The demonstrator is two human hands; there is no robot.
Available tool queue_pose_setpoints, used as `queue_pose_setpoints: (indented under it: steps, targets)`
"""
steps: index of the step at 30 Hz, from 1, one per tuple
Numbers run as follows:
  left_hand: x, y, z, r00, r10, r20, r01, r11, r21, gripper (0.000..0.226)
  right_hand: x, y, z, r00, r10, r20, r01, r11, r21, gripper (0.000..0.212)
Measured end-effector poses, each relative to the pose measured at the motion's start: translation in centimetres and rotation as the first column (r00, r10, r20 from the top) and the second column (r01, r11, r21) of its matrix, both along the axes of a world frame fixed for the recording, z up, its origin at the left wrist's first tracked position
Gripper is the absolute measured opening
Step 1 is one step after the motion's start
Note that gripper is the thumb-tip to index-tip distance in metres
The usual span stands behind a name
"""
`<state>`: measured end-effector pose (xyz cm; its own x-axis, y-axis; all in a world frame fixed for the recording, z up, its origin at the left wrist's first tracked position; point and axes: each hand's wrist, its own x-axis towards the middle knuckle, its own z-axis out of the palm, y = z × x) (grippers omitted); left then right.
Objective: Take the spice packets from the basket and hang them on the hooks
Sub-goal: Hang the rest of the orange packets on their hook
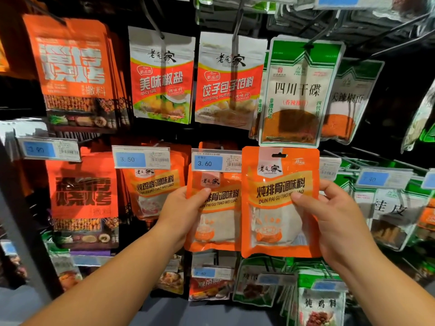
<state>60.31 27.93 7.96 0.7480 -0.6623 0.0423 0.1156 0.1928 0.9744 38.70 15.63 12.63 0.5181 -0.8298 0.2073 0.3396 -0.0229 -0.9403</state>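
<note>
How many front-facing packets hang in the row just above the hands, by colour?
Orange packet: 1
White-and-red packets: 2
Green-topped packets: 2
Total: 5, not counting the blurred packet at the right edge.

green packet (294, 95) just above held packet (280, 208); price tag (216, 163) close left.

Dark shop rack (22, 222) bearing blue price tags (141, 159).
</note>
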Motion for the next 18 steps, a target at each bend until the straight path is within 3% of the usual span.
queue_pose_setpoints:
  steps: [11,18]
  targets:
    - [0.6,-1.8,-0.1,0.991,0.125,0.04,-0.126,0.992,0.031,0.012,0.0,1.6,-1.3,0.995,0.034,-0.092,-0.031,0.999,0.032,0.018]
    - [0.8,0.2,-0.8,0.963,0.15,0.226,-0.168,0.984,0.061,0.01,-0.6,1.5,-1.7,0.987,0.003,-0.162,0.0,1.0,0.017,0.016]
